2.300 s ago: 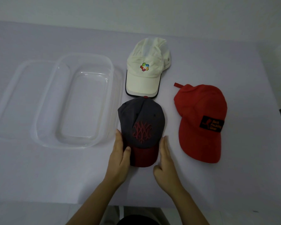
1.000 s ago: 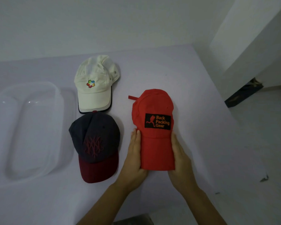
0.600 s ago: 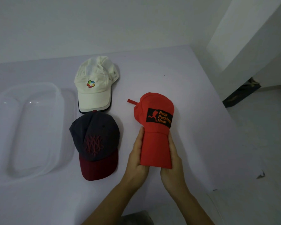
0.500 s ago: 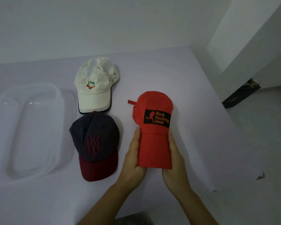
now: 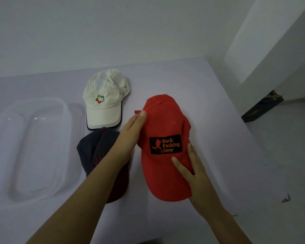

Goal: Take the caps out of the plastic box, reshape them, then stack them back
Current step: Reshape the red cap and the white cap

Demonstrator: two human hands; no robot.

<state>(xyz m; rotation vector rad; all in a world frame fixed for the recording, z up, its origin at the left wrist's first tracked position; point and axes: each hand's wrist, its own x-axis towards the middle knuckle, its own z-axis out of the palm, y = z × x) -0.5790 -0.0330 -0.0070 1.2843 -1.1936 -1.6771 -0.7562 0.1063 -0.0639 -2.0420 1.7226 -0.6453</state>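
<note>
A red cap (image 5: 164,124) with a black "Back Packing Gear" patch lies on the table, visor toward me. My left hand (image 5: 130,132) cups the left side of its crown, fingertips near the back strap. My right hand (image 5: 194,173) holds the right side where crown meets visor, thumb on top. A dark grey cap with a maroon visor (image 5: 93,152) lies left of it, partly hidden under my left forearm. A white cap (image 5: 104,103) with a coloured logo lies behind that. The clear plastic box (image 5: 42,152) stands empty at the left.
The white table (image 5: 209,120) ends in an edge at the right, with floor and a wall corner beyond. A dark object (image 5: 261,110) sits on the floor by the wall. The wall rises behind the table.
Both hands left the visor sides. The left hand slid up to the crown's left side and the right moved to the crown's right base. The squeezed visor has spread wide again.
</note>
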